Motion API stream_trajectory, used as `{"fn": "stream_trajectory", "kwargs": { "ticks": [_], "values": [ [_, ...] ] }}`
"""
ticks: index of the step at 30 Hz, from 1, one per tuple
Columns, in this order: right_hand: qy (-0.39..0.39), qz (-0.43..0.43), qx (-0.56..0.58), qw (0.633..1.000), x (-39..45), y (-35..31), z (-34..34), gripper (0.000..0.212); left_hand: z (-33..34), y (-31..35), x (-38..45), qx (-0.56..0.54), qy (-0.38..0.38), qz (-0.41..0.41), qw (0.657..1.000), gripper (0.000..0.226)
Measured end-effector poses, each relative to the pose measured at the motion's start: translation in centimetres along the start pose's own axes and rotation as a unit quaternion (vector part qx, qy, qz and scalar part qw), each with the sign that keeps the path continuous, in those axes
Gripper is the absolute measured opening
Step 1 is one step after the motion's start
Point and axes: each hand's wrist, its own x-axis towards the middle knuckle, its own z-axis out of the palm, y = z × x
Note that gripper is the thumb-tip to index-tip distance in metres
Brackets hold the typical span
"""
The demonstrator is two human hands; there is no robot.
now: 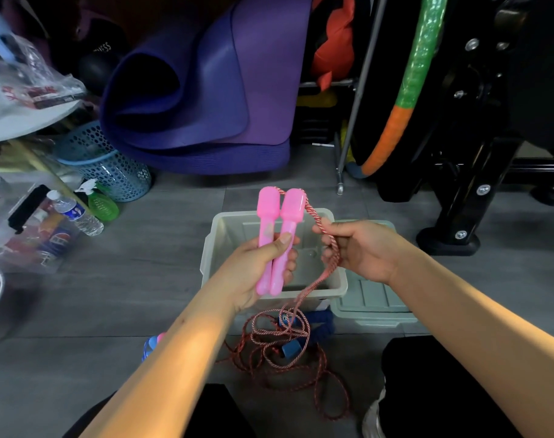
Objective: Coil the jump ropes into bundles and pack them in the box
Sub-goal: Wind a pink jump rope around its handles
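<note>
Glossy plastic handles (pixel 277 241); twisted braided rope (pixel 301 336).

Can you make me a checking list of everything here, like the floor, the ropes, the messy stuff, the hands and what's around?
Surface: grey floor, partly in shadow.
Job's things: pink handles side by side; pink rope lies loose, uncoiled; open box behind it; lid beside the box; blue handles under the rope.
Clutter: water bottle, green spray bottle, blue basket.
Hands: left hand grips both pink handles; right hand pinches the rope.
Cables: nothing seen.
Surroundings: purple mat, hoop, black machine.
</note>
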Motion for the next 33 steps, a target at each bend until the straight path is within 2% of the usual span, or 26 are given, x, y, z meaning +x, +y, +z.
{"fn": "stream_trajectory", "kwargs": {
  "ticks": [2, 4, 5, 7, 9, 11, 13, 15, 18, 23, 27, 31, 33],
  "values": [
    [0.038, -0.038, -0.02, 0.998, 0.2, 0.6, 0.3, 0.022, 0.1, 0.0, 0.0, -0.017, 0.0, -0.002, 1.0, 0.017],
    [0.083, -0.121, -0.123, 0.981, 0.2, 1.1, 0.7, 0.028, 0.2, 0.2, -0.1, -0.041, 0.0, -0.005, 0.999, 0.016],
    [0.103, -0.168, -0.211, 0.957, 0.1, 1.3, 0.9, 0.032, 0.3, 0.2, -0.1, -0.053, 0.0, -0.005, 0.999, 0.015],
    [0.11, -0.254, -0.402, 0.873, 0.1, 1.6, 1.1, 0.032, 0.4, 0.4, 0.0, -0.07, 0.005, -0.005, 0.997, 0.015],
    [0.086, -0.289, -0.52, 0.799, 0.0, 1.7, 1.0, 0.018, 0.4, 0.4, 0.0, -0.082, 0.013, -0.004, 0.997, 0.017],
    [0.072, -0.274, -0.591, 0.755, 0.0, 2.0, 0.9, 0.039, 0.4, 0.5, 0.0, -0.094, 0.02, -0.003, 0.995, 0.018],
    [0.081, -0.263, -0.618, 0.737, 0.0, 2.4, 1.2, 0.044, 0.4, 0.5, 0.1, -0.102, 0.029, -0.002, 0.994, 0.019],
    [0.113, -0.279, -0.599, 0.742, -0.1, 2.9, 1.7, 0.031, 0.4, 0.5, 0.1, -0.11, 0.038, 0.001, 0.993, 0.018],
    [0.146, -0.278, -0.51, 0.801, -0.4, 2.8, 2.1, 0.005, 0.4, 0.3, 0.2, -0.124, 0.051, 0.004, 0.991, 0.017],
    [0.175, -0.263, -0.419, 0.851, -0.3, 2.2, 1.8, 0.014, 0.5, 0.2, 0.2, -0.126, 0.062, 0.012, 0.99, 0.017],
    [0.172, -0.297, -0.429, 0.836, -0.5, 2.7, 2.2, 0.013, 0.7, 0.2, 0.0, -0.138, 0.07, 0.009, 0.988, 0.016],
    [0.138, -0.335, -0.53, 0.767, -0.7, 3.3, 2.8, 0.014, 1.1, 0.3, 0.0, -0.147, 0.101, 0.013, 0.984, 0.013],
    [0.123, -0.339, -0.554, 0.751, -0.8, 3.5, 3.1, 0.018, 1.2, 0.3, 0.0, -0.151, 0.107, 0.014, 0.983, 0.013]
  ]
}}
